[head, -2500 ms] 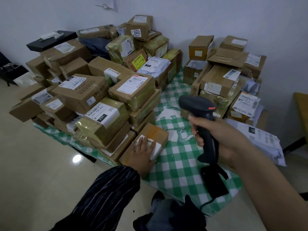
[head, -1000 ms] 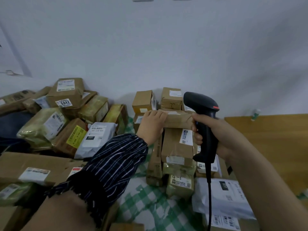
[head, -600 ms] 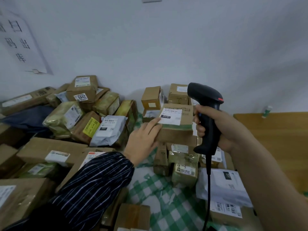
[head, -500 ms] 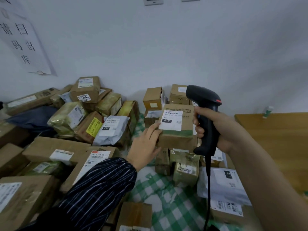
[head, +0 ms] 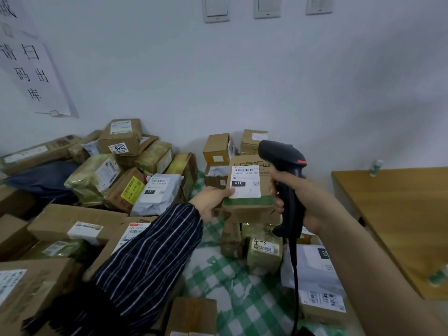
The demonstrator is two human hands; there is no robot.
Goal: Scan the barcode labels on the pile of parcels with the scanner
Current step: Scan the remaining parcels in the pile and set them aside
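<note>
the left hand [head: 210, 199] pinched a brown parcel [head: 249, 187] at its 9 o'clock edge, thumb on the white label [head: 245, 181] marked 010, tilting it up above the green checked cloth [head: 232, 284]. at the parcel's 3 o'clock, the right hand [head: 305, 200] was closed around the black scanner [head: 286, 180], head at 12 o'clock. piled parcels [head: 101, 180] lay at 9 o'clock.
</note>
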